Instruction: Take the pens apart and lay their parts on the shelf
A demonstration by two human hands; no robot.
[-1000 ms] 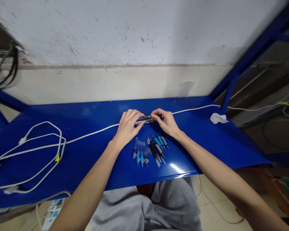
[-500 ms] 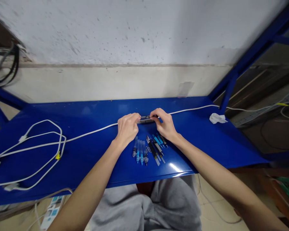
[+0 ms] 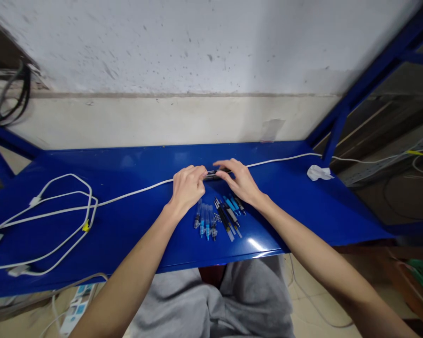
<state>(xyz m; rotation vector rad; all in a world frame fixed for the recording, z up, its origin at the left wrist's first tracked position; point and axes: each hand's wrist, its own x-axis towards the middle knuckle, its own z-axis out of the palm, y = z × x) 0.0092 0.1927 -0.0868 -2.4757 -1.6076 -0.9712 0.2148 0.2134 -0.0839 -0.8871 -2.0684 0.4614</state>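
Glossy, smooth tabletop point(image 3: 137, 216); transparent plastic pen barrels point(image 3: 207, 217)

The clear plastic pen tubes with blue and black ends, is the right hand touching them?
Apart. The head view plainly shows shiny blue tabletop between the bare right hand and the clear plastic pen tubes.

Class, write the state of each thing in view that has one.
Left hand: curled at the dark pen parts
Right hand: fingers spread
Dark pen parts: lying lengthwise between the hands
Clear barrels: lying in a row
Refills: lying side by side
White cable: looped at left
Black cable: looped
White wad: crumpled
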